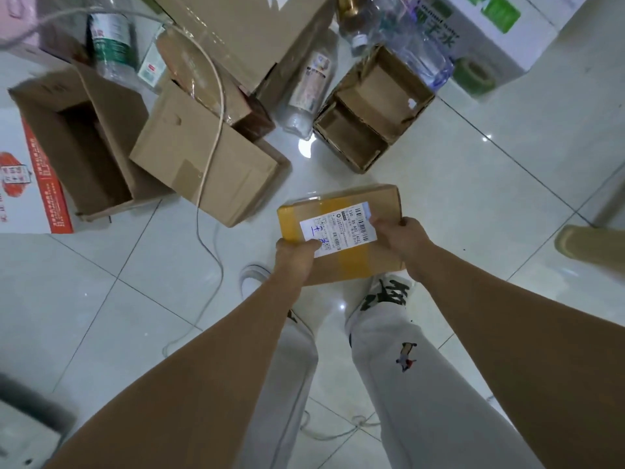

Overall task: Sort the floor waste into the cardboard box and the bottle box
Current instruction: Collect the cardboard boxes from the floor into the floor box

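Note:
I hold a small taped parcel box with a white shipping label above the floor, in front of my legs. My left hand grips its near left corner, thumb on the label. My right hand grips its right edge. Ahead on the floor lie an open brown carton on its side, a flattened carton and a small open divided box. Clear plastic bottles lie among them: one between the cartons, one with a green label at the back left, a large one at the back right.
A large brown carton stands at the back. A white box with green print is at the back right, a red-and-white box at the left. A white cable runs over the cartons to the tiled floor. A tan slipper lies at right.

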